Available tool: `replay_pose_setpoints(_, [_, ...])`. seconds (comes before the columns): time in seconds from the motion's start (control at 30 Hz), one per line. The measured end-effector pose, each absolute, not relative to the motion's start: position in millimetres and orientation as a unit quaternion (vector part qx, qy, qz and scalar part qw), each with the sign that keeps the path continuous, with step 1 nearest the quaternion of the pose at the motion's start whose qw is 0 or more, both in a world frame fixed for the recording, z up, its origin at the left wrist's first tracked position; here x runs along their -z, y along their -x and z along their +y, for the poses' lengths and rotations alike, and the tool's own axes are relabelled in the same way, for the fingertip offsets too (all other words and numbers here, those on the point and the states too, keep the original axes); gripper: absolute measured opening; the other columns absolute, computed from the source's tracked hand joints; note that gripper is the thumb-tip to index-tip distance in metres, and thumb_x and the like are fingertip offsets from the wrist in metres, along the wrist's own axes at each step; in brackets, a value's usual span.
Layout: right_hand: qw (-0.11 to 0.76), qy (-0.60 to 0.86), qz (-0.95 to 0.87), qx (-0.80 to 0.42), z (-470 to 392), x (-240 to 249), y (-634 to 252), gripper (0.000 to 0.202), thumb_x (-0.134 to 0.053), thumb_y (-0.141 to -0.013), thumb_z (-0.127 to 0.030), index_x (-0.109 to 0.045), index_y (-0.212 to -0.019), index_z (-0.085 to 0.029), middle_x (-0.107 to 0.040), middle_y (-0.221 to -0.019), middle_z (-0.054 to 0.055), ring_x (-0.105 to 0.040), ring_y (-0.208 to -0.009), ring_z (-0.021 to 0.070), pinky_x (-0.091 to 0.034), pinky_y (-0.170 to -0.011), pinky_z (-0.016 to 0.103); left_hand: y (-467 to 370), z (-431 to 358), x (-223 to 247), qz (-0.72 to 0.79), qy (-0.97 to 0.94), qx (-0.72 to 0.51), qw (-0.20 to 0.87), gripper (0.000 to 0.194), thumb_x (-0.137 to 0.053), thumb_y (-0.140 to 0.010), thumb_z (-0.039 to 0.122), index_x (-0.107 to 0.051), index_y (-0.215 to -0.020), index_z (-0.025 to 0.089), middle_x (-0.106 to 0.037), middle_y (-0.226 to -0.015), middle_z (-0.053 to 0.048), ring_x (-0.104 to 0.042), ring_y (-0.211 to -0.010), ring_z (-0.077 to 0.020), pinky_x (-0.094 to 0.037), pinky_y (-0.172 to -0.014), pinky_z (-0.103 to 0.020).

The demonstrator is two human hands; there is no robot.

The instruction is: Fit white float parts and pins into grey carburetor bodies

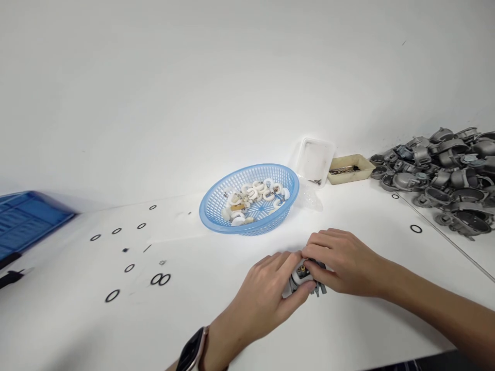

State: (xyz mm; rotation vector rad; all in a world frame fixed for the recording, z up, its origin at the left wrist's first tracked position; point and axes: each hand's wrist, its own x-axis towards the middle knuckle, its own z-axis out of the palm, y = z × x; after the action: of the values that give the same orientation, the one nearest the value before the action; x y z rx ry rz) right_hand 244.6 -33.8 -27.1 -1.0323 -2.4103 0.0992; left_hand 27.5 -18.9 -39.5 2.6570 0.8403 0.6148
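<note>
Part (302, 276), in front of the basket (222, 230), is pinched by fingers of the left hand (270, 283) and right hand (342, 257), probably to keep it steady.

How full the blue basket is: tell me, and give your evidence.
Partly filled. White parts lie in the blue basket, but bare slatted bottom shows beside them and they stay below the rim.

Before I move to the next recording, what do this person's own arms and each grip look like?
The left arm and right arm show no sleeves. The left grip and right grip are ungloved, with no visible rings. The left wrist wears a watch with a dark screen and a pale pinkish edge; the right wrist is bare.
</note>
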Motion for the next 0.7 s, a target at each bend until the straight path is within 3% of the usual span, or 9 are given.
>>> replay_pose_setpoints(0.33, [0.327, 0.347, -0.879, 0.017, -32, 23, -252, 0.017, -0.048, -0.101, -0.015, -0.063, -0.092, -0.018, -0.066, -0.085, 0.004, -0.058, -0.071, 0.0145, -0.046, -0.066, 0.029, -28, -20, 39, 0.297, -0.921, -0.203, 0.149, 0.017, -0.048, -0.104, 0.038, -0.052, -0.108, 0.022, -0.067, -0.09, 0.0, -0.064, -0.078, -0.0216, -0.05, -0.07, -0.035])
replay_pose_setpoints(0.53, [0.358, 0.3, -0.873, 0.14, -45, -21, -246, 0.014, -0.055, -0.095, -0.006, -0.061, -0.095, -0.019, -0.067, -0.091, 0.007, -0.059, -0.07, 0.0153, -0.049, -0.063, 0.032, -31, -21, 37, 0.309, -0.915, -0.2, 0.164, 0.021, -0.051, -0.102, 0.042, -0.054, -0.109, 0.022, -0.07, -0.093, -0.002, -0.067, -0.082, -0.0231, -0.053, -0.073, -0.037])
replay_pose_setpoints(0.6, [0.361, 0.287, -0.869, 0.182, -62, -40, -244, 0.013, -0.061, -0.093, -0.01, -0.064, -0.096, -0.022, -0.068, -0.095, 0.007, -0.061, -0.076, 0.0174, -0.052, -0.068, 0.034, -31, -21, 36, 0.312, -0.914, -0.201, 0.164, 0.021, -0.051, -0.102, 0.043, -0.055, -0.102, 0.022, -0.069, -0.089, -0.002, -0.067, -0.08, -0.0235, -0.053, -0.071, -0.037])
replay_pose_setpoints(0.7, [0.394, 0.293, -0.837, 0.242, -87, -47, -255, 0.012, -0.076, -0.087, -0.027, -0.073, -0.097, -0.031, -0.071, -0.097, 0.004, -0.064, -0.097, 0.0233, -0.057, -0.084, 0.038, -31, -23, 35, 0.312, -0.914, -0.203, 0.158, 0.02, -0.05, -0.101, 0.04, -0.056, -0.102, 0.021, -0.07, -0.09, -0.004, -0.068, -0.082, -0.0255, -0.054, -0.073, -0.039])
